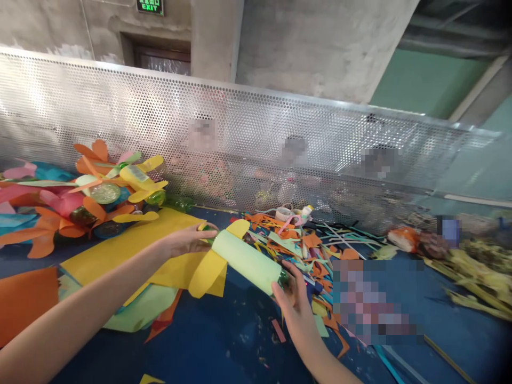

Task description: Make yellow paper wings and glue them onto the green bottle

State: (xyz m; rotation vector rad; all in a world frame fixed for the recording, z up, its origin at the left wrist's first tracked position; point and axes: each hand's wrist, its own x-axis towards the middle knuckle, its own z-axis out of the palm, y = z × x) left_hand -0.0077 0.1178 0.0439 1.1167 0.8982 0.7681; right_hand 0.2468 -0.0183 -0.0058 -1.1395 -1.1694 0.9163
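Note:
A bottle wrapped in pale green paper (248,261) lies slantwise between my hands, above the blue table. Rounded yellow paper shapes (208,271) stick out from its left end. My left hand (190,240) has its fingers closed around the green bottle end there. At the other end my right hand (294,293) grips the bottle, thumb on the paper's edge and fingers behind. Dark green plastic shows between that thumb and fingers. Under and behind the left forearm lie large yellow paper sheets (176,218). A blue tool (314,285), partly hidden, lies just beyond my right hand.
Bottles with colourful paper petals (100,192) are heaped at the left. Paper scraps (296,240) cover the table's back middle, near a tape roll (284,214) and a white bottle (307,211). A perforated metal screen (248,144) runs behind. Dry yellowish husks (480,274) lie right.

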